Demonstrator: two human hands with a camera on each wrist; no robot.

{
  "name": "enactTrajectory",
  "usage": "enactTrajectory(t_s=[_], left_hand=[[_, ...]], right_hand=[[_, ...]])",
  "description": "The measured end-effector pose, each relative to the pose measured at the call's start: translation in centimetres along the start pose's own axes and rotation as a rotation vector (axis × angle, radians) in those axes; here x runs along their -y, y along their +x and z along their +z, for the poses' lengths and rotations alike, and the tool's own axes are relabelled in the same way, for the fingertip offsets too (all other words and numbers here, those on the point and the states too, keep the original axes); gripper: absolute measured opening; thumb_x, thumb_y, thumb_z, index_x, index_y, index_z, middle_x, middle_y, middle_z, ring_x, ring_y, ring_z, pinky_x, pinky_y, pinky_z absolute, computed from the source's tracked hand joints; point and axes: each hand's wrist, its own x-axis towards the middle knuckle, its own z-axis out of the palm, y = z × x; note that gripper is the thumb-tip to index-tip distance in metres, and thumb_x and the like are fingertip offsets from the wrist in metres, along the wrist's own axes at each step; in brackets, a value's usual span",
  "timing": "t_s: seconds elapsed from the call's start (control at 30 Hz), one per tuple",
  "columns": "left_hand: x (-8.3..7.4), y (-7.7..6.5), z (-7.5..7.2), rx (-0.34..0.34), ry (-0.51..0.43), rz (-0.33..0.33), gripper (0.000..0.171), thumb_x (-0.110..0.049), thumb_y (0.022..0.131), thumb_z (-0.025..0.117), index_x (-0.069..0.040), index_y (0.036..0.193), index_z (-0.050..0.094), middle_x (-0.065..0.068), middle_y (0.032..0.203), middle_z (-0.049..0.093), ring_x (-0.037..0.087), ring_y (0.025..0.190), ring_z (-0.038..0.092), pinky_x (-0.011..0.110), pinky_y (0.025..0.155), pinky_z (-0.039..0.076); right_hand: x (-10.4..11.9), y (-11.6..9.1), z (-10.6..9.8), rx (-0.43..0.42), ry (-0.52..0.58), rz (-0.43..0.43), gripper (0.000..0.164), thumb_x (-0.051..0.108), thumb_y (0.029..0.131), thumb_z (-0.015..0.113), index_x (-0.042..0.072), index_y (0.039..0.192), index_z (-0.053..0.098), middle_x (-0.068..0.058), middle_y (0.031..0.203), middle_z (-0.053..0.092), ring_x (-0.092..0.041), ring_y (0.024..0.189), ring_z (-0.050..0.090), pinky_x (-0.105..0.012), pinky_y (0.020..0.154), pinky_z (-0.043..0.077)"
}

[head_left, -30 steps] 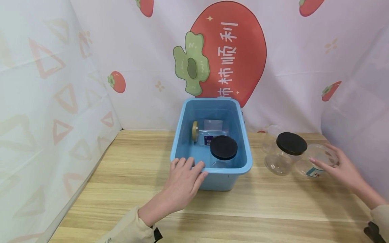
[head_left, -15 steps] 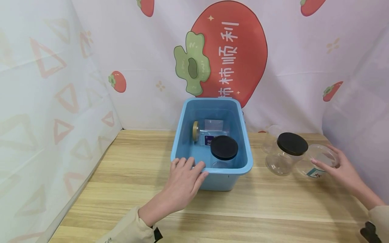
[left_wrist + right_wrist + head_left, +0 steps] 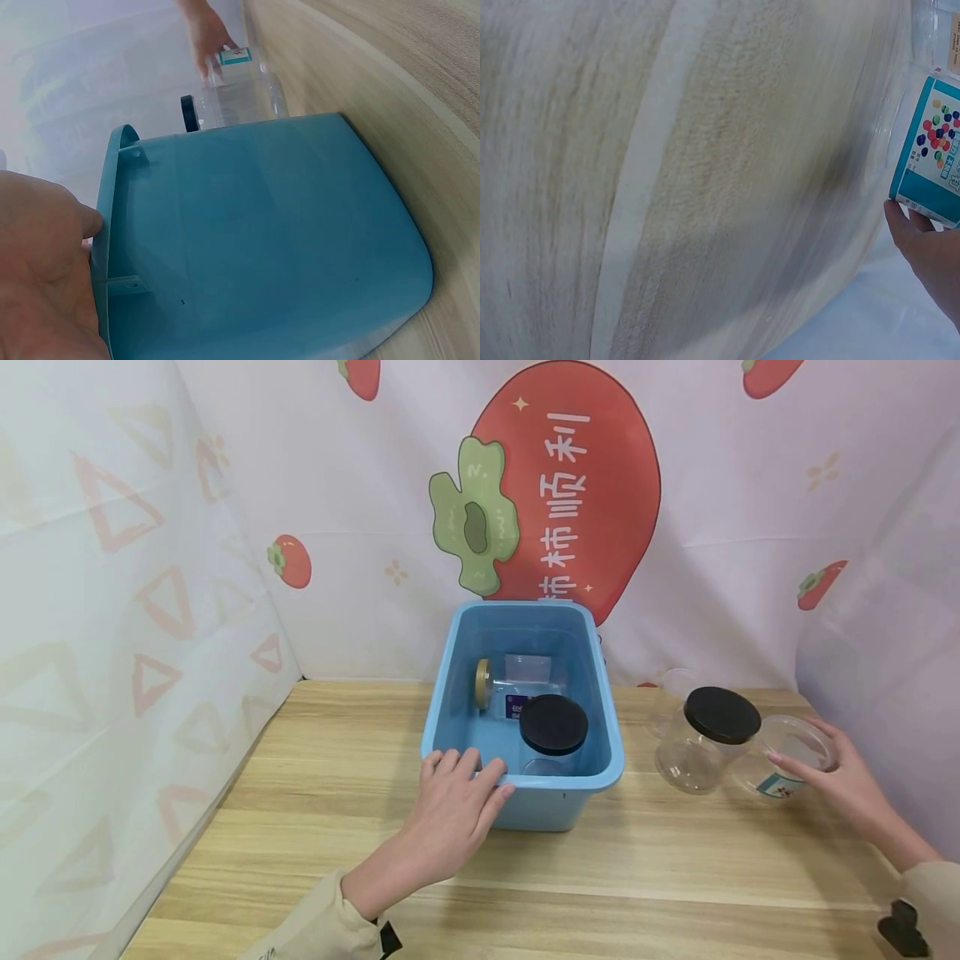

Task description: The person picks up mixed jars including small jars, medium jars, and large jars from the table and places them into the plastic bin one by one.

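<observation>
My left hand (image 3: 446, 827) grips the front rim of a blue plastic tub (image 3: 525, 782), fingers hooked over the edge and thumb on the outside. On the right, my right hand (image 3: 851, 785) holds a clear jar (image 3: 780, 787) with a teal label, its fingers and thumb spread around the sides. No lid shows on that jar. The teal label (image 3: 934, 150) has colourful dots in the right wrist view, where the thumb reaches its lower edge. Inside the tub stands a black-lidded jar (image 3: 553, 725); behind it lies a jar with a gold lid (image 3: 482, 683).
Beside the held jar stands a clear jar with a black lid (image 3: 722, 715). Another clear container (image 3: 663, 706) is partly hidden behind it. A wooden tabletop (image 3: 322, 777) carries everything, and printed white cloth (image 3: 360, 610) hangs at the back and sides.
My right forearm and sleeve have shifted slightly left. The held jar, the left hand and the tub look the same.
</observation>
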Motion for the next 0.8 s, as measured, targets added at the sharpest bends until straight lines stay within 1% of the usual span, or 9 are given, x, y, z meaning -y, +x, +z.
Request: enactTrajectory(t_s=[0.07, 0.1, 0.2, 0.33, 0.43, 0.5, 0.67, 0.73, 0.8], left_hand=[[0.0, 0.0, 0.0, 0.0, 0.0, 0.001, 0.022, -0.033, 0.112, 0.051, -0.016, 0.117, 0.063, 0.003, 0.091, 0.048, 0.025, 0.09, 0.043, 0.051, 0.092, 0.035], [0.0, 0.0, 0.0, -0.001, -0.001, 0.001, 0.022, -0.033, 0.112, 0.051, -0.016, 0.117, 0.063, 0.003, 0.091, 0.048, 0.025, 0.09, 0.043, 0.051, 0.092, 0.035], [0.0, 0.0, 0.0, 0.001, -0.004, 0.001, 0.022, -0.033, 0.112, 0.051, -0.016, 0.117, 0.063, 0.003, 0.091, 0.048, 0.025, 0.09, 0.043, 0.051, 0.092, 0.035], [0.0, 0.0, 0.1, 0.003, -0.007, 0.0, 0.022, -0.034, 0.112, 0.051, -0.016, 0.117, 0.063, 0.002, 0.091, 0.048, 0.025, 0.09, 0.043, 0.051, 0.092, 0.034], [0.1, 0.0, 0.1, 0.004, -0.008, -0.001, 0.022, -0.034, 0.112, 0.05, -0.016, 0.117, 0.063, 0.002, 0.091, 0.048, 0.025, 0.091, 0.043, 0.051, 0.093, 0.035], [0.1, 0.0, 0.0, 0.004, -0.007, -0.001, 0.022, -0.034, 0.112, 0.05, -0.016, 0.117, 0.063, 0.003, 0.092, 0.049, 0.025, 0.091, 0.043, 0.052, 0.093, 0.035], [0.1, 0.0, 0.0, -0.001, -0.001, 0.005, 0.022, -0.034, 0.112, 0.05, -0.016, 0.117, 0.062, 0.003, 0.092, 0.048, 0.025, 0.091, 0.044, 0.052, 0.093, 0.035], [0.1, 0.0, 0.1, -0.005, 0.001, 0.007, 0.022, -0.034, 0.112, 0.05, -0.016, 0.117, 0.062, 0.002, 0.091, 0.048, 0.025, 0.091, 0.043, 0.052, 0.093, 0.035], [0.1, 0.0, 0.1, -0.009, 0.003, 0.009, 0.022, -0.034, 0.112, 0.05, -0.016, 0.116, 0.062, 0.002, 0.091, 0.048, 0.025, 0.091, 0.043, 0.051, 0.093, 0.035]], right_hand=[[-0.1, 0.0, 0.1, -0.012, 0.018, -0.016, 0.087, 0.023, 0.106, 0.066, 0.019, 0.17, 0.006, 0.019, 0.158, 0.035, 0.003, 0.149, 0.024, 0.001, 0.093, 0.027], [-0.1, 0.0, 0.1, -0.016, 0.028, -0.026, 0.086, 0.022, 0.106, 0.066, 0.02, 0.17, 0.008, 0.024, 0.152, 0.037, 0.01, 0.144, 0.027, 0.001, 0.093, 0.027], [-0.1, 0.0, 0.0, -0.024, 0.04, -0.039, 0.084, 0.02, 0.105, 0.067, 0.021, 0.169, 0.013, 0.032, 0.14, 0.041, 0.017, 0.134, 0.032, 0.0, 0.093, 0.029], [0.0, -0.1, -0.3, -0.022, 0.013, -0.03, 0.085, 0.023, 0.105, 0.068, 0.019, 0.17, 0.014, 0.035, 0.135, 0.042, 0.022, 0.121, 0.039, -0.002, 0.087, 0.031], [0.0, 0.0, -0.6, -0.01, -0.003, -0.018, 0.086, 0.025, 0.105, 0.068, 0.018, 0.17, 0.011, 0.033, 0.139, 0.042, 0.024, 0.114, 0.04, -0.003, 0.083, 0.031], [0.2, 0.0, -0.7, -0.003, -0.009, -0.012, 0.087, 0.026, 0.106, 0.067, 0.017, 0.17, 0.01, 0.033, 0.14, 0.041, 0.024, 0.117, 0.04, -0.003, 0.083, 0.031], [0.6, 0.0, -0.9, 0.007, -0.016, -0.007, 0.085, 0.026, 0.107, 0.065, 0.008, 0.169, 0.01, 0.037, 0.136, 0.04, 0.021, 0.127, 0.035, -0.001, 0.086, 0.03], [0.7, -0.1, -1.0, 0.011, -0.023, 0.0, 0.085, 0.027, 0.107, 0.064, 0.006, 0.169, 0.01, 0.036, 0.138, 0.039, 0.02, 0.13, 0.031, 0.0, 0.087, 0.029], [0.7, -0.1, -1.1, 0.014, -0.04, 0.005, 0.084, 0.028, 0.107, 0.064, 0.006, 0.169, 0.012, 0.032, 0.144, 0.038, 0.018, 0.133, 0.029, 0.0, 0.086, 0.029]])
